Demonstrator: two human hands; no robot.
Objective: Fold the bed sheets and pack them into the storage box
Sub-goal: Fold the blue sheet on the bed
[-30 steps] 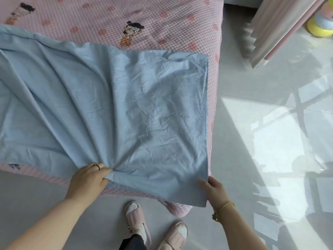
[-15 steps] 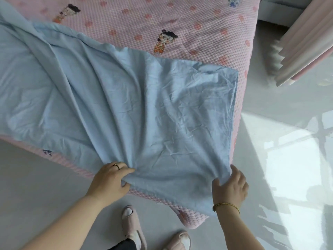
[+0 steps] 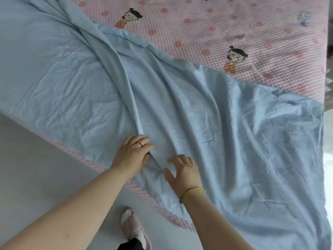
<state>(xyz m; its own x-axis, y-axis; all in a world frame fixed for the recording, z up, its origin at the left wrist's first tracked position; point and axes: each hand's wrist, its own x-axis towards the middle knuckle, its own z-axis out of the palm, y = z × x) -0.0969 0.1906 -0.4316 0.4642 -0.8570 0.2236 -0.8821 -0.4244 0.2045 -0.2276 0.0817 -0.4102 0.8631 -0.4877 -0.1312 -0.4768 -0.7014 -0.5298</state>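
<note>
**Blue sheet spread across the bed, both hands at its near edge**

We see one pale blue sheet (image 3: 198, 114) lying over the pink bed cover (image 3: 243, 24), which is checked and printed with small cartoon figures and flowers. The sheet covers the near side of the bed, from the upper left down to the lower right, where its corner hangs over the edge. It is thin and slightly shiny, and fine creases cover its flat areas. Several long, soft ridges run from the upper left and converge towards the hands. The far edge looks doubled, as if two layers lie together there, though we cannot tell for certain.

Our left hand (image 3: 133, 154), which wears a ring (image 3: 140, 143), sits at the foot of the tallest ridge. Its fingers are curled and the thumb is tucked into the cloth, gripping a fold of the sheet. Our right hand (image 3: 183, 171), with a bracelet (image 3: 191, 192) at the wrist, lies just beside it. Its fingers are spread apart and rest flat on the sheet, holding nothing.

Below the bed edge is the pale floor (image 3: 36, 168), with one pink slipper (image 3: 134, 226) on it.
</note>
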